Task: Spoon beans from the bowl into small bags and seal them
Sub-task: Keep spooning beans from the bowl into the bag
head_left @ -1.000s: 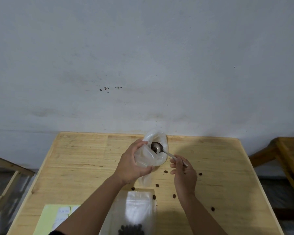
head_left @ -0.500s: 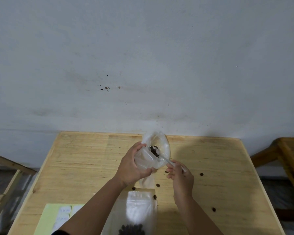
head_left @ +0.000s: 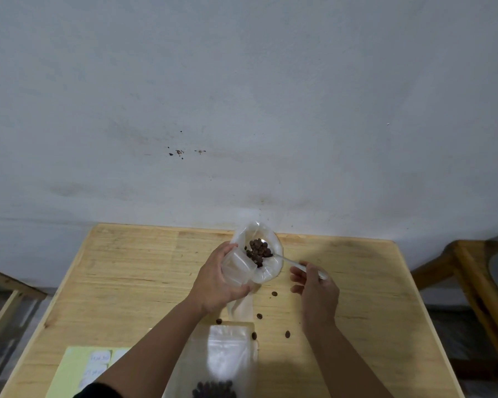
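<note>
Stray beans are lying on the table between the hands. The left hand is gripping the bag; the right hand is pinching a loaded spoon inside, likely spilling more if tipped carelessly.

A square, pale wooden table with a light plank top stands pushed against a grey-white wall. Near its front edge lies a flat, clear plastic zip bag holding a small heap of dark brown beans at its near end. Left of that bag rests a pale yellow-green sheet carrying white labels. Several loose dark beans are scattered on the bare wood just beyond and to the right of the bag.
</note>
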`<action>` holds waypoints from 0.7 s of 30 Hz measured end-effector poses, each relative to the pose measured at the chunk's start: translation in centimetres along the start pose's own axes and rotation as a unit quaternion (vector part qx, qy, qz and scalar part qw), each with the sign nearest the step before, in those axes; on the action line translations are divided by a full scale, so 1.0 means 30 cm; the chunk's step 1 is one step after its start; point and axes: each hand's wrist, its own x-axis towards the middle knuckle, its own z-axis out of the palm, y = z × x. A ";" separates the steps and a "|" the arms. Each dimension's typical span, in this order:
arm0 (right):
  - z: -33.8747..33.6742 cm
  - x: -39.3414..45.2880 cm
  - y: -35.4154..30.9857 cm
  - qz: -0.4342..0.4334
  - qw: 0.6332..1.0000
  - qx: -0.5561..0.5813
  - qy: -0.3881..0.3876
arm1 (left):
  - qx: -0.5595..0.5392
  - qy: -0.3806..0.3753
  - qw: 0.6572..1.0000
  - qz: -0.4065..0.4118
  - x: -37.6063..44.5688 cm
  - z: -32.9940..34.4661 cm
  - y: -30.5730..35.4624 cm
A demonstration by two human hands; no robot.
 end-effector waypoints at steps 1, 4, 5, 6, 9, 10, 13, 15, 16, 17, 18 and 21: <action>-0.003 -0.003 -0.014 -0.008 1.000 -0.002 -0.003 | -0.001 -0.001 1.000 -0.002 0.002 -0.001 0.002; -0.008 -0.013 -0.047 -0.026 1.000 -0.009 -0.009 | 0.003 -0.004 1.000 -0.004 0.007 -0.003 0.004; -0.009 -0.017 -0.053 -0.029 0.999 -0.011 -0.011 | 0.003 -0.004 1.000 -0.003 0.008 -0.003 0.005; -0.010 -0.021 -0.059 -0.032 0.999 -0.012 -0.015 | 0.004 -0.003 1.000 -0.003 0.009 -0.003 0.005; -0.010 -0.032 -0.069 -0.044 0.999 -0.014 -0.030 | 0.007 0.001 1.000 -0.003 0.010 -0.003 0.006; -0.009 -0.036 -0.071 -0.048 0.998 -0.014 -0.035 | 0.006 0.002 1.000 -0.003 0.011 -0.003 0.006; -0.007 -0.049 -0.073 -0.069 0.996 -0.022 -0.051 | 0.009 0.000 1.000 -0.001 0.014 -0.004 0.007; -0.005 -0.059 -0.077 -0.091 0.993 -0.035 -0.060 | 0.011 -0.001 1.000 0.002 0.016 -0.006 0.010; -0.003 -0.063 -0.079 -0.105 0.991 -0.044 -0.065 | 0.010 0.000 1.000 0.002 0.017 -0.006 0.009; -0.002 -0.066 -0.080 -0.118 0.989 -0.056 -0.069 | 0.009 0.002 1.000 0.002 0.018 -0.006 0.008; -0.001 -0.069 -0.079 -0.134 0.985 -0.074 -0.075 | 0.009 0.002 1.000 0.001 0.019 -0.007 0.008; 0.004 -0.077 -0.064 -0.228 0.957 -0.150 -0.101 | -0.001 -0.002 1.000 -0.008 0.019 -0.005 0.005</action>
